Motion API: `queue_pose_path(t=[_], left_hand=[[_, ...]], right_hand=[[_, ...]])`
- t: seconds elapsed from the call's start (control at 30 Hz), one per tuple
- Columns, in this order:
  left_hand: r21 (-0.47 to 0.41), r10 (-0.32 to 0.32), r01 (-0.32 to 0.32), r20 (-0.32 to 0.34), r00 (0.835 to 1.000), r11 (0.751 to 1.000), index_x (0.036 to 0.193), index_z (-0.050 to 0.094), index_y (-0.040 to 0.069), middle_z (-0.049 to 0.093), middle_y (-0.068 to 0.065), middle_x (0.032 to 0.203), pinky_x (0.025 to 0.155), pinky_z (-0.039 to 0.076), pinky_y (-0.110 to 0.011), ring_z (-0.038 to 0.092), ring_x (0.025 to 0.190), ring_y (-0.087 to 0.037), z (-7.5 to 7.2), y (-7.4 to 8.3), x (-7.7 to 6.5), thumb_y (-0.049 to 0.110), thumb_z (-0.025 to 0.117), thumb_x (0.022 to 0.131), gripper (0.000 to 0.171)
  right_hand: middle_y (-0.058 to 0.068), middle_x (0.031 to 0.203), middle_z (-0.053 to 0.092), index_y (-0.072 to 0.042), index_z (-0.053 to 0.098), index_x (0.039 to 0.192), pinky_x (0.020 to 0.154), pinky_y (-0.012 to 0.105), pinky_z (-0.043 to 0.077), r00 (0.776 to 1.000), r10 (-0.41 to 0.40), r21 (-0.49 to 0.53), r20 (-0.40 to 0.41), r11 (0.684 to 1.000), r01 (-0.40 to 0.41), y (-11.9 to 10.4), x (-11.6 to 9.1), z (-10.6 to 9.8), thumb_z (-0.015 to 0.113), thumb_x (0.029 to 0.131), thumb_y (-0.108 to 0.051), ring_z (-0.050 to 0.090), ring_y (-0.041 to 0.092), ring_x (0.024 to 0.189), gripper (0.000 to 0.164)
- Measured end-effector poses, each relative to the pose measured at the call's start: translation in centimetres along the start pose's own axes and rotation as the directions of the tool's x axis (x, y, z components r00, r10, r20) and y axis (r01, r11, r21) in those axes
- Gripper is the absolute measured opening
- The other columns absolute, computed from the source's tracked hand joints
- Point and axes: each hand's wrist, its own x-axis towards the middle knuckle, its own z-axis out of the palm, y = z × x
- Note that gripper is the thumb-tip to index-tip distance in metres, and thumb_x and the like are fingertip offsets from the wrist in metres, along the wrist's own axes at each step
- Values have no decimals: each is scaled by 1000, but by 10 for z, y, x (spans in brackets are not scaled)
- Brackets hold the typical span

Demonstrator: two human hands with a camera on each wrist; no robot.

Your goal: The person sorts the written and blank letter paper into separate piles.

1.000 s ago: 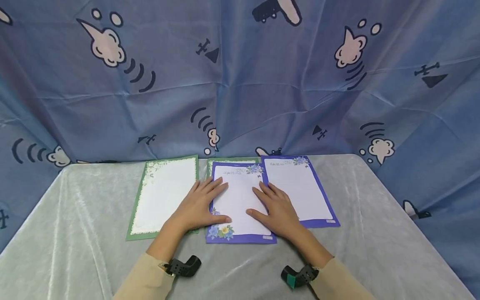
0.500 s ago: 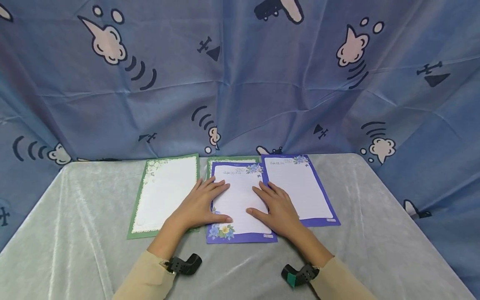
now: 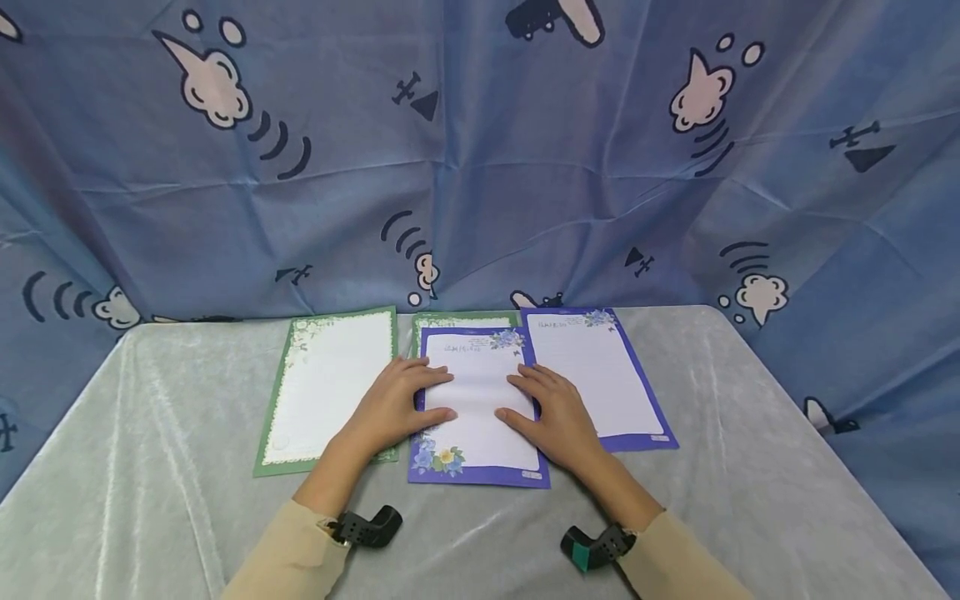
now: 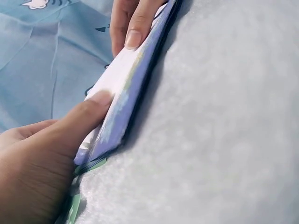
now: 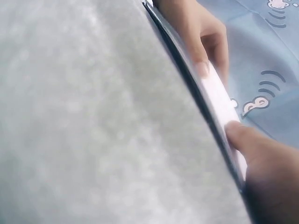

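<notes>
A white lined sheet of writing paper [image 3: 486, 446] with a purple border and printed blue and yellow flowers is between both hands. My left hand [image 3: 392, 404] holds its left side, thumb and forefinger on top and the other fingers bent at the edge. At the opposite side, my right hand [image 3: 557, 412] holds it likewise. The sheet bows slightly, with faint shading across its middle. In the left wrist view, the paper [image 4: 122, 105] shows a dark shadow along its near edge; my left thumb [image 4: 88, 114] presses on it.
A green-bordered sheet [image 3: 330, 392] lies to the left, and another green one [image 3: 465, 320] peeks out behind the middle sheet. To the right lies a second purple-bordered sheet [image 3: 600, 375]. A grey velvety cloth [image 3: 187, 517] covers the table; a blue patterned curtain [image 3: 480, 150] hangs behind.
Both hands' spread fingers have drawn in and bent at the middle sheet's sides. That sheet has shifted slightly left and now bows a little. The other sheets stay put.
</notes>
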Motion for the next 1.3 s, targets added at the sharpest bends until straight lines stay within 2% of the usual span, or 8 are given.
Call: queue_pose_path(t=[0.23, 0.4, 0.57, 0.67, 0.8, 0.9, 1.07, 1.3], left_hand=[[-22, -20, 18, -90, 996, 1000, 118, 77, 18, 74, -9, 122, 121, 32, -55, 64, 123, -28, 1, 0, 0, 39, 82, 83, 41], [-80, 20, -35, -174, 985, 996, 111, 80, 17, 78, -4, 108, 109, 47, -48, 71, 105, -23, 3, 0, 0, 31, 86, 80, 34], [-124, 20, -46, -208, 978, 991, 111, 80, 19, 79, 1, 101, 90, 55, -41, 70, 96, -18, 3, 0, 0, 28, 86, 80, 33], [-146, -6, -25, -205, 979, 989, 112, 80, 20, 79, 2, 103, 92, 55, -41, 70, 99, -19, 3, 0, 0, 29, 86, 80, 34], [-154, 4, -35, -197, 980, 987, 113, 79, 20, 79, 2, 109, 98, 54, -43, 70, 106, -20, 4, -1, 0, 29, 86, 80, 35], [-119, 26, -48, -180, 983, 992, 116, 77, 17, 74, -1, 124, 105, 50, -46, 67, 119, -24, 4, -2, 0, 31, 86, 80, 40], [-97, -77, 64, -127, 989, 993, 130, 69, 12, 58, -10, 148, 114, 43, -52, 53, 139, -34, 4, 1, -1, 36, 83, 83, 55], [-200, -225, 199, -116, 967, 959, 136, 65, 13, 62, -13, 142, 114, 43, -52, 54, 137, -34, 2, 9, 3, 32, 80, 87, 55]], right_hand=[[18, 157, 46, -11, 55, 145, 115, 63, 37, 995, 98, 56, -4, 994, -97, -3, 2, -1, 78, 84, -49, 42, 41, 145, 77], [21, 149, 54, -6, 53, 145, 112, 58, 43, 983, 168, 185, -68, 971, -153, 0, 1, -2, 76, 88, -41, 49, 41, 139, 70], [21, 129, 69, -6, 64, 133, 95, 50, 57, 964, 176, 316, -198, 943, -107, 1, 0, -1, 78, 90, -27, 69, 36, 113, 51], [17, 116, 75, -6, 71, 123, 83, 34, 60, 945, 178, 374, -273, 925, -66, 2, 1, 0, 78, 90, -20, 72, 26, 95, 37], [13, 103, 78, -6, 76, 114, 70, 14, 52, 920, 190, 434, -342, 901, -24, 3, 3, 0, 76, 90, -12, 68, 11, 80, 25], [14, 100, 78, -6, 77, 112, 64, 11, 49, 914, 196, 482, -356, 876, 0, 3, 3, -1, 75, 90, -8, 67, 5, 74, 22], [17, 100, 77, -6, 77, 113, 56, 13, 45, 912, 239, 538, -335, 843, -23, 2, 3, -3, 73, 91, -5, 61, 1, 63, 23], [22, 110, 75, 0, 74, 118, 59, 12, 44, 906, 296, 583, -302, 810, -70, -3, 6, -10, 68, 94, 0, 56, 4, 64, 25]])
